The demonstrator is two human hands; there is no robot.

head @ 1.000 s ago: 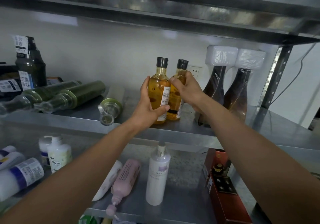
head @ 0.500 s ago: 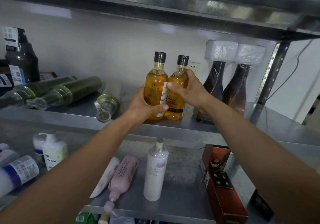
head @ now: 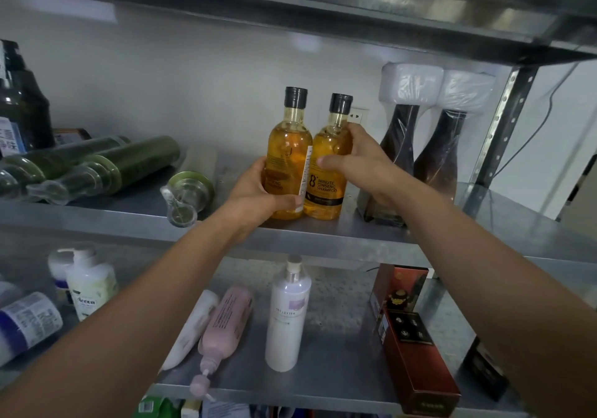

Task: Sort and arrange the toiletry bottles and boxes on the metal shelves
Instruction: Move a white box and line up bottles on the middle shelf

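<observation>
Two amber shampoo bottles with black caps stand upright side by side on the middle metal shelf (head: 323, 233). My left hand (head: 255, 188) grips the left amber bottle (head: 289, 146) low on its body. My right hand (head: 355, 162) grips the right amber bottle (head: 329, 188), thumb across its front; its label faces me. Two tall dark bottles with white wrapped tops (head: 420, 146) stand just right of them.
Several green bottles (head: 97, 169) lie on their sides at the shelf's left, one pointing its clear cap (head: 181, 207) at me. Below, a white bottle (head: 287, 317) stands upright, a pink pump bottle (head: 223, 330) lies flat, and red-brown boxes (head: 413, 362) sit right.
Both amber bottles came down from a slight lift and tilt to stand upright together on the shelf. My left hand slid lower on its bottle; the right bottle's label turned toward me.
</observation>
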